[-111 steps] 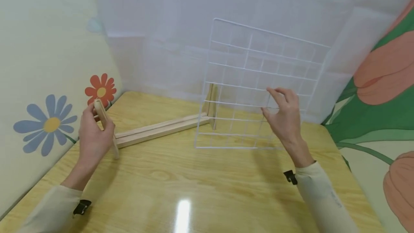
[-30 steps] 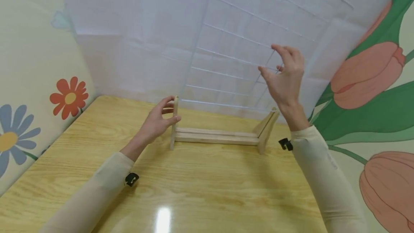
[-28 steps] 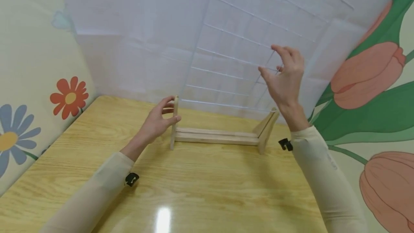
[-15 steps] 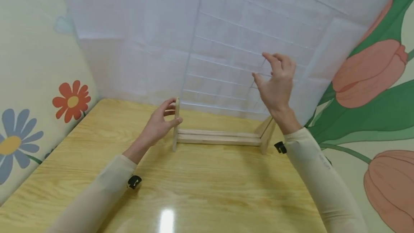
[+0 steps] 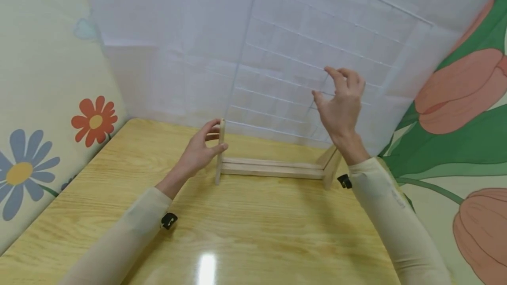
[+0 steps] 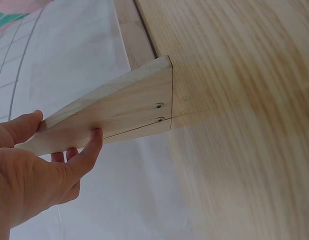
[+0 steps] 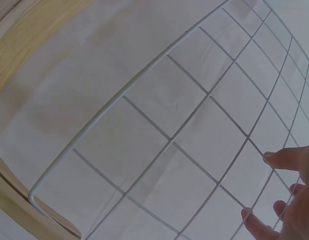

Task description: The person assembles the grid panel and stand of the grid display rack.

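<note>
My left hand (image 5: 200, 151) grips the left end board (image 6: 129, 100) of a pale wooden stand, with thumb and fingers on either side of it. Two screw heads (image 6: 159, 113) show on that board's outer face. A crossbar (image 5: 273, 171) with a lengthwise groove joins it to the right end board (image 5: 331, 170). Above the stand, my right hand (image 5: 342, 104) holds a white wire grid panel (image 7: 123, 94) by its inner wires, thumb and fingers spread across the mesh. The panel is tilted in the head view. Its lower right corner is close to the right end board's slot.
The stand rests on a wood-grain table (image 5: 257, 228). Behind it hangs a white sheet (image 5: 174, 69). A flower-patterned wall (image 5: 43, 82) closes the left side, and large tulips (image 5: 463, 96) are printed on the right.
Since the earliest frame the stand has turned and moved right, to lie under the panel. The panel has risen off the table, then come down slightly during the last second.
</note>
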Demonstrator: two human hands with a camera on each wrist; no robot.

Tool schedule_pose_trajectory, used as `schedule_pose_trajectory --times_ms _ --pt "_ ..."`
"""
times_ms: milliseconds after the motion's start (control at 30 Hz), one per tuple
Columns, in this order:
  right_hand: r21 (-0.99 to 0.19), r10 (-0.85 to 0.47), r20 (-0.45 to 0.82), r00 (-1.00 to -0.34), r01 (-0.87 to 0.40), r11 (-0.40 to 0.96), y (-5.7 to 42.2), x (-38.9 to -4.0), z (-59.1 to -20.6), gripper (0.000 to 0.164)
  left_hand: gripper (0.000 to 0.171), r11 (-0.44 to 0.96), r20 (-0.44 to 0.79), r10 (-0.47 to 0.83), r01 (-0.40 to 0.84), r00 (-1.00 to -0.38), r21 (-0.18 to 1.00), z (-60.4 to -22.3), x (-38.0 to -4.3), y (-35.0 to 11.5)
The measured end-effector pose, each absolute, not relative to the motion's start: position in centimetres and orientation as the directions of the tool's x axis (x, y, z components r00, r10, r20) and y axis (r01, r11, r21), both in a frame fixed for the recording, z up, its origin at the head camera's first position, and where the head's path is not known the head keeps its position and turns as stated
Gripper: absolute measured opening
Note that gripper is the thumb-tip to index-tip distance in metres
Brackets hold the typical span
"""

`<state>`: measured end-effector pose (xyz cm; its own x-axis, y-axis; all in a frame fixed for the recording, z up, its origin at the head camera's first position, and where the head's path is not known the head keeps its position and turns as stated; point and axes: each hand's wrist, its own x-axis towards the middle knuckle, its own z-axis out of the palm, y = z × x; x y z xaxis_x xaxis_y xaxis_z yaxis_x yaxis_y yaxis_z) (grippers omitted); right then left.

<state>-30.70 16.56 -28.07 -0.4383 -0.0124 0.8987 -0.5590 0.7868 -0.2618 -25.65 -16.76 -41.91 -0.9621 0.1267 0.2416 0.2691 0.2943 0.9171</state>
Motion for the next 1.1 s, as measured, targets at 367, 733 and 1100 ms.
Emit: schedule_pose_trajectory --times_ms 367,733,1100 --pt "-0.263 -0.029 0.886 -0.463 -0.554 0.790 16.1 -30.7 -29.4 0.052 0.075 0.302 0.230 0.124 0.257 -0.965 0.918 -42.1 -25.7 -16.9" --pt "-0.170 -0.113 0.908 -0.403 -0.601 0.781 16.4 -30.7 -31.2 0.050 0.076 0.293 0.235 0.124 0.262 -0.964 0.920 -42.4 -26.3 -16.7" --pt "-0.172 -0.124 0.900 -0.418 -0.602 0.779 16.3 -30.5 -32.0 0.052 0.075 0.307 0.237 0.122 0.264 -0.964 0.914 -42.1 -26.1 -16.7"
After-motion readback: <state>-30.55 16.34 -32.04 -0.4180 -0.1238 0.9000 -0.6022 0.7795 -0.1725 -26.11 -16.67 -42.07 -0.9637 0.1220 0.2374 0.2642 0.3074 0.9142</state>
